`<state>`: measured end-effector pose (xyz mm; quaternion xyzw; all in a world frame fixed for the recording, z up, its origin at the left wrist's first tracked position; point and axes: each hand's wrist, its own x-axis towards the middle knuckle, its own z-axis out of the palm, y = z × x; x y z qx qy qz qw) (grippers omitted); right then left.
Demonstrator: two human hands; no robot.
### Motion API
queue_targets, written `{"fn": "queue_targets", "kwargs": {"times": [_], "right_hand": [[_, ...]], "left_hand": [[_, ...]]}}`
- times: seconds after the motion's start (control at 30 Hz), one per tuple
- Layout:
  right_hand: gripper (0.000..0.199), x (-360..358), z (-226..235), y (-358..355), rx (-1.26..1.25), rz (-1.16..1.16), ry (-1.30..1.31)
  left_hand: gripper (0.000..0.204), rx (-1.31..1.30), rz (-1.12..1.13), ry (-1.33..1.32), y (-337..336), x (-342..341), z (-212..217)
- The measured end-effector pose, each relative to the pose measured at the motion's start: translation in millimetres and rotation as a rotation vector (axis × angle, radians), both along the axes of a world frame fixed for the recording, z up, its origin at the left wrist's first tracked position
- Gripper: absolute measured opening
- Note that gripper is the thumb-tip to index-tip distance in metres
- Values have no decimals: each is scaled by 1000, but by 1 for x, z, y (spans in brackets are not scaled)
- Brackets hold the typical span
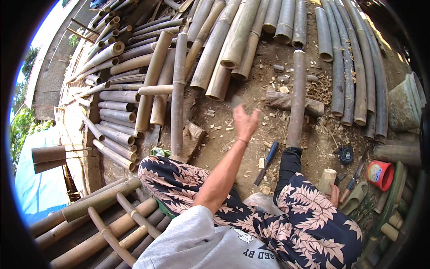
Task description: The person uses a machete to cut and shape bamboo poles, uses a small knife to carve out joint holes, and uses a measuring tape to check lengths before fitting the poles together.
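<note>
My left hand (pixel 245 122) reaches forward over the dirt floor, its fingers apart and holding nothing. A blurred grey piece, too smeared to name, shows just beyond its fingertips. A long bamboo pole (pixel 297 94) lies across a short log (pixel 293 104), its near end against my dark-sleeved lower leg. Beside my right knee, my right hand (pixel 333 196) is low, with curled fingers near a pale wooden stub (pixel 328 180); what it grips, if anything, is hidden. On the ground between my legs and the left hand rests a blue-handled chisel (pixel 269 158).
Bamboo poles (pixel 239 40) lie stacked ahead and at left. Bamboo lengths (pixel 347 80) lie at far right. A wooden-handled knife (pixel 347 193), a black tape measure (pixel 346 155), a red tub (pixel 379 175) and green sandals (pixel 354 197) sit at right. Wood chips litter the floor.
</note>
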<state>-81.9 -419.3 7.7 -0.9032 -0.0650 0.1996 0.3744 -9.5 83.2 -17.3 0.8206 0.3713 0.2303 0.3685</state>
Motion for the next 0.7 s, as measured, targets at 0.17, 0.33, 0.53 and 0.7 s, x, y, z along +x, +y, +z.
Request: {"fn": "queue_targets", "kwargs": {"times": [0.17, 0.33, 0.53, 0.7], "right_hand": [[63, 77, 16, -4, -237, -143, -177], [58, 128, -16, -88, -616, -429, -256], [65, 93, -26, -112, -801, -635, 91], [70, 74, -56, -118, -630, -482, -48]], "left_hand": [[89, 624, 478, 670, 213, -62, 24], [96, 448, 161, 767, 316, -115, -25], [103, 254, 259, 807, 276, -55, 25], [84, 193, -167, 231, 255, -86, 95]]}}
